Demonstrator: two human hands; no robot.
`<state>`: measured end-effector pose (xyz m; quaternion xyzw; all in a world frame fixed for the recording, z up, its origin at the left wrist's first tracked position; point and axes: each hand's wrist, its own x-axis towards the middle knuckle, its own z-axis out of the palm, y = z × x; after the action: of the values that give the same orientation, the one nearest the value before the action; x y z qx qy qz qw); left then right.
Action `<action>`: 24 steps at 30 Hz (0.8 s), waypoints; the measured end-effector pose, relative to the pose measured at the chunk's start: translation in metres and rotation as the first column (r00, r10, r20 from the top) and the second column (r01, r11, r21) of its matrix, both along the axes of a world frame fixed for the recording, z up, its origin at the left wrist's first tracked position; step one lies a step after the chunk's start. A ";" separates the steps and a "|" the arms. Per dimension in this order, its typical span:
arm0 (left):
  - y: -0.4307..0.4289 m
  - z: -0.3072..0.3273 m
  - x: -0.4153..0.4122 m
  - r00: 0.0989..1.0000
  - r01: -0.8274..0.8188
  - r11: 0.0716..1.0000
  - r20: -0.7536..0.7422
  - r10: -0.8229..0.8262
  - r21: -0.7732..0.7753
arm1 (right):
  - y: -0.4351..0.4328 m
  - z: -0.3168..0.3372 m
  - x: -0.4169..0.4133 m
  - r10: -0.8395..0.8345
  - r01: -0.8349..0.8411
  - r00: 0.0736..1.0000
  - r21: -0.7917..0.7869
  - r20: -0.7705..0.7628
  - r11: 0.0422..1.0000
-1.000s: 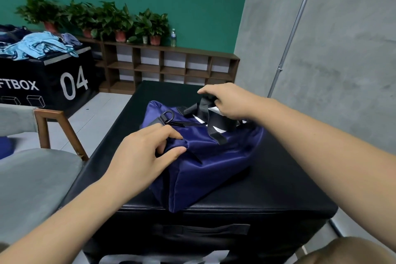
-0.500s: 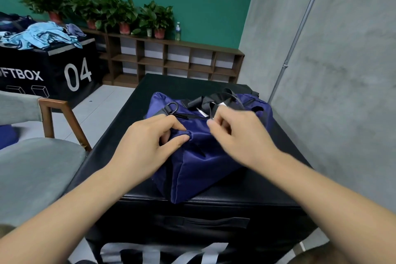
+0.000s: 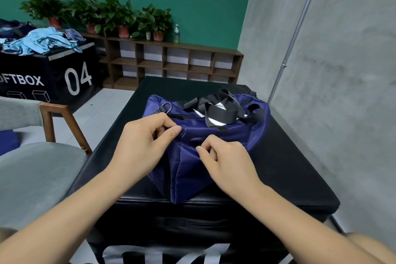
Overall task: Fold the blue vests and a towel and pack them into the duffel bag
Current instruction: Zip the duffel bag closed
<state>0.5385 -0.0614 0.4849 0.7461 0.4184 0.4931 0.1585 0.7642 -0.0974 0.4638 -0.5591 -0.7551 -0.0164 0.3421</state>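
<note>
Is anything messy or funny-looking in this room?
Yes. A heap of light blue clothes lies crumpled, not folded, on the black box marked 04 at the far left. On the duffel bag, the black straps flop in a loose tangle. Nothing looks spilled or broken.

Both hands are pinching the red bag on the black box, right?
Not quite. The bag is dark blue, not red. The head view shows the left hand and right hand both pinching its fabric on the black box.
</note>
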 end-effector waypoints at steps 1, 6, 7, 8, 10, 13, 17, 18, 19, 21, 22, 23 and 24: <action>0.001 0.000 -0.001 1.000 -0.005 1.000 0.003 0.005 -0.005 | 0.001 0.000 0.005 -0.003 0.003 1.000 0.000 -0.009 1.000; 0.003 0.004 -0.006 1.000 -0.016 0.999 0.024 0.017 -0.031 | 0.006 0.003 0.047 -0.103 0.103 0.995 -0.031 -0.010 0.994; 0.003 0.004 -0.006 0.999 -0.017 0.999 0.028 0.018 -0.036 | 0.007 0.003 0.058 -0.137 0.136 0.991 -0.049 -0.014 0.990; 0.003 0.004 -0.007 0.999 -0.020 0.999 0.030 0.021 -0.040 | 0.009 0.004 0.069 -0.167 0.165 0.986 -0.061 -0.019 0.984; 0.004 0.005 -0.007 0.999 -0.032 0.999 0.028 0.033 -0.042 | 0.013 0.007 0.092 -0.218 0.217 0.976 -0.068 -0.016 0.974; 0.005 0.005 -0.005 0.999 -0.040 0.998 0.013 0.041 -0.039 | 0.019 0.011 0.118 -0.260 0.261 0.965 -0.069 0.022 0.963; 0.005 0.004 -0.003 0.999 -0.042 0.999 0.024 0.043 -0.034 | 0.026 0.018 0.128 -0.251 0.267 0.959 -0.127 0.130 0.955; 0.005 0.003 -0.003 0.999 -0.045 0.998 0.028 0.046 -0.035 | 0.030 0.021 0.129 -0.250 0.268 0.959 -0.145 0.134 0.952; 0.005 0.003 -0.003 0.998 -0.048 0.998 0.030 0.049 -0.033 | 0.035 0.024 0.132 -0.265 0.283 0.956 -0.158 0.124 0.946; 0.005 0.002 -0.003 0.999 -0.047 0.999 0.027 0.047 -0.023 | 0.050 0.032 0.143 -0.326 0.334 0.942 -0.155 0.075 0.930; 0.004 0.002 -0.003 0.999 -0.047 0.999 0.025 0.047 -0.017 | 0.060 0.035 0.151 -0.360 0.362 0.932 -0.152 0.042 0.920; 0.003 0.002 -0.003 0.999 -0.048 0.999 0.020 0.048 -0.011 | 0.071 0.038 0.160 -0.394 0.389 0.919 -0.164 0.001 0.907; 0.003 0.001 -0.003 0.999 -0.048 0.999 0.013 0.048 -0.004 | 0.082 0.040 0.168 -0.423 0.408 0.905 -0.188 -0.048 0.893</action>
<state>0.5358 -0.0585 0.4861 0.7323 0.4362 0.5009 0.1506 0.9325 -0.0155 0.5040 -0.7354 -0.6008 0.0010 0.3136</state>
